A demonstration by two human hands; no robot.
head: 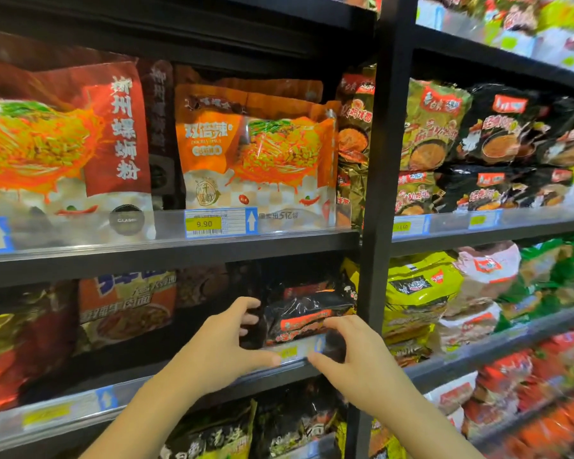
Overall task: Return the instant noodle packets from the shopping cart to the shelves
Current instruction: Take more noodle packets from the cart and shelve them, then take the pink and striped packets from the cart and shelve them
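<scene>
A black instant noodle multipack (307,318) with an orange-red band lies on the middle shelf (212,387), just left of the black upright post. My left hand (227,339) is at the pack's left end with its fingers curled round that end, thumb along the shelf's front rail. My right hand (348,349) is at the pack's right front, fingers resting on its lower edge and thumb near the price strip. The shopping cart is out of view.
A black upright post (375,226) divides the shelving. Large orange noodle bags (256,154) stand on the shelf above. Green and white packs (421,293) fill the right bay. More dark packs (279,429) sit on the shelf below.
</scene>
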